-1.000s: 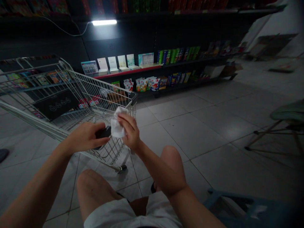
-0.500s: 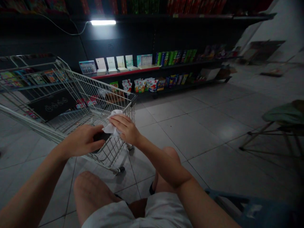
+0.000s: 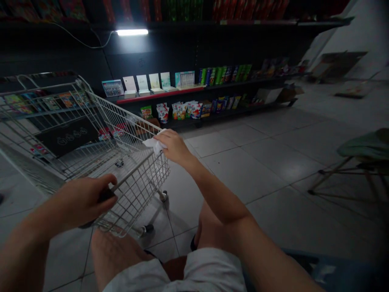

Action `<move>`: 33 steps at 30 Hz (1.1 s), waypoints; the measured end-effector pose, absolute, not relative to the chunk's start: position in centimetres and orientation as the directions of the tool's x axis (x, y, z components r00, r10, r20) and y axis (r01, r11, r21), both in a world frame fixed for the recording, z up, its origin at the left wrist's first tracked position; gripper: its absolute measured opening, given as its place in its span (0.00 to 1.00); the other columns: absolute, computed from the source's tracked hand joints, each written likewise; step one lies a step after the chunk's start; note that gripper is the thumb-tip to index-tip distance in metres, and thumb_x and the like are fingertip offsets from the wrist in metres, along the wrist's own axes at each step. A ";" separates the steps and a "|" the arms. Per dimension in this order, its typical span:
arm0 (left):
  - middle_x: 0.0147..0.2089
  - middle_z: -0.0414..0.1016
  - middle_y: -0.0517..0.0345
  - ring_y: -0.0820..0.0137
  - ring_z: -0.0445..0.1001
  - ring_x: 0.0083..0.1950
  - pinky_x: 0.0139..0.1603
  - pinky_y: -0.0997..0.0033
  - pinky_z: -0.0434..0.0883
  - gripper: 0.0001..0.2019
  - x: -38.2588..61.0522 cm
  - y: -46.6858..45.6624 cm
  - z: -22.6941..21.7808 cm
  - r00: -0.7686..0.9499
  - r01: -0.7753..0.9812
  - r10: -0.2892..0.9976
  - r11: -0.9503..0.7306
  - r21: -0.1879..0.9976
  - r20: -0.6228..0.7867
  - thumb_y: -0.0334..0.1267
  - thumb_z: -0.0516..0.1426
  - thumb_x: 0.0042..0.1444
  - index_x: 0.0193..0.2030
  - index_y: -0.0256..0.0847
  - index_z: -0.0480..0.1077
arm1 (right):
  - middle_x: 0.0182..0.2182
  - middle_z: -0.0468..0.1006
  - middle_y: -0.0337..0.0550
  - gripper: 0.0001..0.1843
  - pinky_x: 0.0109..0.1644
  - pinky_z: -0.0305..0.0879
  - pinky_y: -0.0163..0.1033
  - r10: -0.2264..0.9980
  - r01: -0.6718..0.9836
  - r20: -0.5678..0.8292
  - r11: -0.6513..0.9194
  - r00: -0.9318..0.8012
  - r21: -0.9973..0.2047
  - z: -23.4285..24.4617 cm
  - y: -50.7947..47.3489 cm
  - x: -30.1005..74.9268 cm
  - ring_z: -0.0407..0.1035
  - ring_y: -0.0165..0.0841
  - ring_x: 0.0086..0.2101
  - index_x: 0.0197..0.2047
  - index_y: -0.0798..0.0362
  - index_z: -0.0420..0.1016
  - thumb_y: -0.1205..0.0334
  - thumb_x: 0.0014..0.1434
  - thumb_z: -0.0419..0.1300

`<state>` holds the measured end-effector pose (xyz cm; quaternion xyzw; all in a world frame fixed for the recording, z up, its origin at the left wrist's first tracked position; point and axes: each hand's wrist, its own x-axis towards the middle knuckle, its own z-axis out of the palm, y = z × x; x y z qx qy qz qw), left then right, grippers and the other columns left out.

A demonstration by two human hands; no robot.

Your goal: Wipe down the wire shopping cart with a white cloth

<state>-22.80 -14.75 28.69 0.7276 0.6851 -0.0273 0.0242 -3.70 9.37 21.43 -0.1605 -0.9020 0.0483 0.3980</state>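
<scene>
The left hand (image 3: 82,202) is curled shut around a dark object (image 3: 107,195), perhaps a phone, mostly hidden by the fingers. It sits against the wire side of a shopping cart (image 3: 135,198). The right hand (image 3: 175,148) is closed in a pinch on a white tissue (image 3: 155,143), which sticks out from the fingers at the cart's top rail and seems to touch it. The cart stands just in front of the person's bare knees (image 3: 117,253), with a small dark item (image 3: 119,163) lying on its wire floor.

Beyond the cart, a shelf (image 3: 158,95) carries pale cards (image 3: 142,82) above snack bags (image 3: 185,110). A folding stool (image 3: 343,178) with a green cloth (image 3: 367,146) stands on the tiled floor (image 3: 243,170) to the right. No writing can be read: the packaging is too small and dim, and a black panel (image 3: 68,136) behind the cart shows only round white marks.

The tissue is held by little of its edge, so it could snag on the rail, tear or drop into the cart. The dark object could slip through a loose grip and hit the tiles. Leaning on the cart could roll it away.
</scene>
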 end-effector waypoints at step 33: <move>0.34 0.81 0.46 0.55 0.80 0.38 0.29 0.66 0.60 0.23 -25.4 -9.7 28.2 -0.112 0.863 0.994 0.089 -0.497 -0.017 0.49 0.38 0.67 0.48 0.39 0.69 | 0.40 0.72 0.51 0.16 0.53 0.68 0.52 0.808 0.209 0.563 0.589 -0.172 -0.781 1.4 2.3 -14.7 0.67 0.42 0.45 0.44 0.56 0.72 0.68 0.49 0.55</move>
